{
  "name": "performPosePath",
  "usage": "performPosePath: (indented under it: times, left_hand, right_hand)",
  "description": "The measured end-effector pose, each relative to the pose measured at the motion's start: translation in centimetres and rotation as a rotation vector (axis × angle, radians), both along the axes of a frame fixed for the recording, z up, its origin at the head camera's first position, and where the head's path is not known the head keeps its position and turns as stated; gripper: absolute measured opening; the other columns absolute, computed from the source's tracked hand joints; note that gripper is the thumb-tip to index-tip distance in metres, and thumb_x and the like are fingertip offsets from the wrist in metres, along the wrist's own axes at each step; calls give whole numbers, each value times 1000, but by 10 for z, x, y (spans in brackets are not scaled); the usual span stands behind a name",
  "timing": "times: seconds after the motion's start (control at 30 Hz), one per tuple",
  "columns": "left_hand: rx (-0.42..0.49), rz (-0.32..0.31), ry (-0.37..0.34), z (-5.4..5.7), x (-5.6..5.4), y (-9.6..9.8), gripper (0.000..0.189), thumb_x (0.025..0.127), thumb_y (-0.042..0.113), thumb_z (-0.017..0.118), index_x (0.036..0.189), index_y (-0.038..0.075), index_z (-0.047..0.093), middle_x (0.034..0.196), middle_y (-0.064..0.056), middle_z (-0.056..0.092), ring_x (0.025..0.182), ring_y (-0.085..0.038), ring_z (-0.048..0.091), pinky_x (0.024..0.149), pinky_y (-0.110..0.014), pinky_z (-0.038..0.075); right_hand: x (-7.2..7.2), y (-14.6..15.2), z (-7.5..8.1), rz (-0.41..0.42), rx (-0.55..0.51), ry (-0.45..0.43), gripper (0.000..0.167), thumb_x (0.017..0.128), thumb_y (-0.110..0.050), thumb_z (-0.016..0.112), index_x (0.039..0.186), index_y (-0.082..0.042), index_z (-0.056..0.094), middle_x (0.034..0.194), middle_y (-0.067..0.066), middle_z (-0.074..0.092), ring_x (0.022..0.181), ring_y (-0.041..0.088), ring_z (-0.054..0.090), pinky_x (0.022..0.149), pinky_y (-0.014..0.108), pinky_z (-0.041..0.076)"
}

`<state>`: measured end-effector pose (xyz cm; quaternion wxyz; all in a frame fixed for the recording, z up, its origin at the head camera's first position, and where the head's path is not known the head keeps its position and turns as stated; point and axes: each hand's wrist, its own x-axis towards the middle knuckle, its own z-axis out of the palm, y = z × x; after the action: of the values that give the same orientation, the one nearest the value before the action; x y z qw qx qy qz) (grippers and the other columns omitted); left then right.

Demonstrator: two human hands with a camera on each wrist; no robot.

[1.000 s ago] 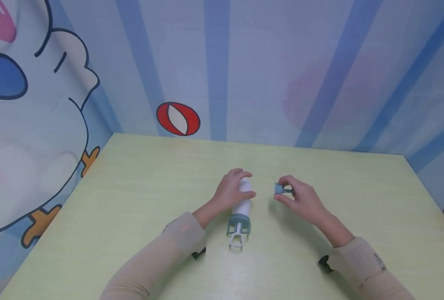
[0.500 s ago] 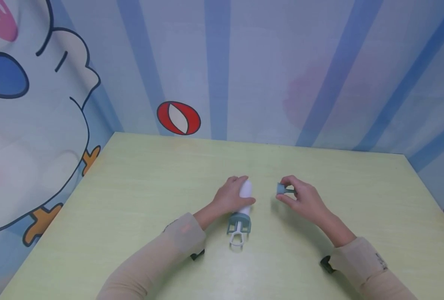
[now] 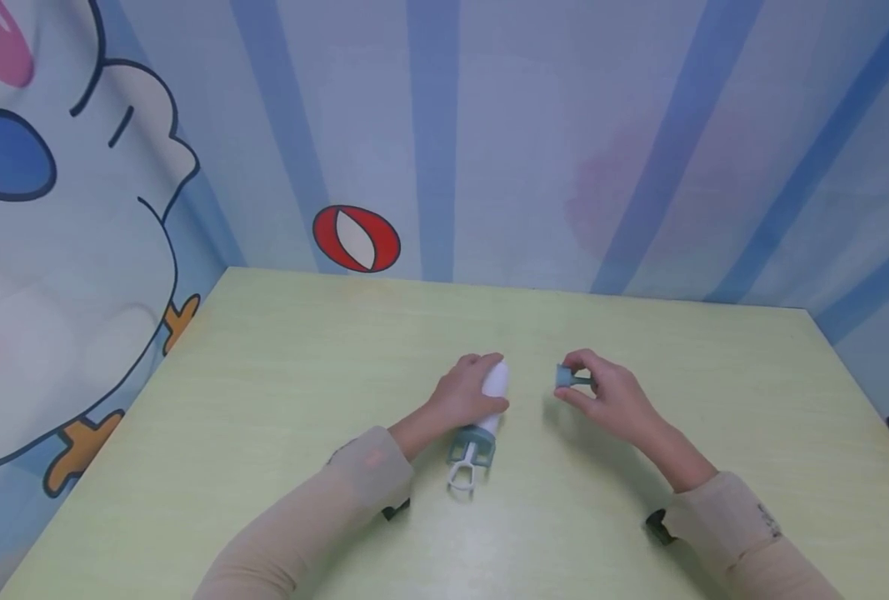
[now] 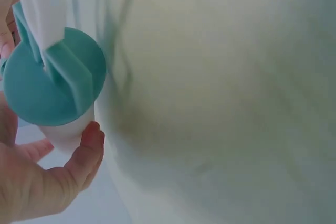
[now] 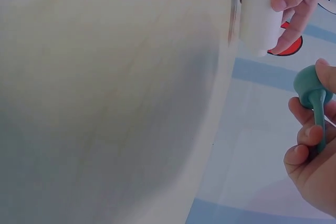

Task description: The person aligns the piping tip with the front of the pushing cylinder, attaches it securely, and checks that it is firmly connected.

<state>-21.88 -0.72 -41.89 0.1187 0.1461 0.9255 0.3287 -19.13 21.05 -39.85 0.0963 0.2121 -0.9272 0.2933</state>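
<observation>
A white cylinder (image 3: 495, 382) with a rounded far end lies slanted at the table's middle. My left hand (image 3: 464, 393) grips it from the left, thumb and fingers around its sides. On its near end sits a teal collar (image 4: 44, 93) with side brackets, and a white loop handle (image 3: 462, 477) sticks out toward me. To the right, my right hand (image 3: 612, 396) pinches a small teal cup-shaped piece (image 5: 310, 83) with a thin stem (image 5: 319, 119). That piece is held above the table, apart from the cylinder, its wide end facing left.
The pale green table (image 3: 302, 350) reaches back to a blue striped wall covering (image 3: 534, 150) with cartoon prints. A large white cartoon figure (image 3: 54, 308) is printed on the left side. Black wrist devices (image 3: 660, 527) sit under the cuffs.
My left hand has come down onto the white cylinder and taken hold of it. The cylinder's handle end has swung slightly left. My right hand has shifted slightly right with the teal piece.
</observation>
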Motion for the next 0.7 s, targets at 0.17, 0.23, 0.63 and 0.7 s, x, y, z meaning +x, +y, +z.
performPosePath:
  times: [0.17,0.23,0.63,0.7]
  left_hand:
    - [24,-92,35,6,-2,-4,65,77,27,65,135,22,37,131,-8,45,108,-24,49,80,-38,45]
    - [36,-124,40,9,-1,-5,64,77,25,66,135,21,38,130,-6,47,106,-23,50,80,-35,45]
    - [30,-315,-48,16,1,-11,65,82,25,62,137,32,30,131,-3,47,82,-14,51,61,-22,44]
    - [24,-353,-39,17,1,-12,65,82,25,62,137,32,29,131,-2,47,84,-14,51,62,-22,44]
  right_hand:
    - [-1,2,3,6,11,-25,31,76,-18,69,100,-7,53,91,7,62,64,15,44,54,21,35]
    - [-2,3,4,10,14,-33,31,76,-18,69,100,-7,53,92,7,62,63,16,44,54,21,35]
    - [-4,5,4,63,36,-54,29,76,-18,68,99,-8,53,94,7,63,69,16,49,54,20,36]
    - [-4,5,4,79,39,-60,29,76,-18,68,99,-9,53,94,7,64,65,14,47,53,20,35]
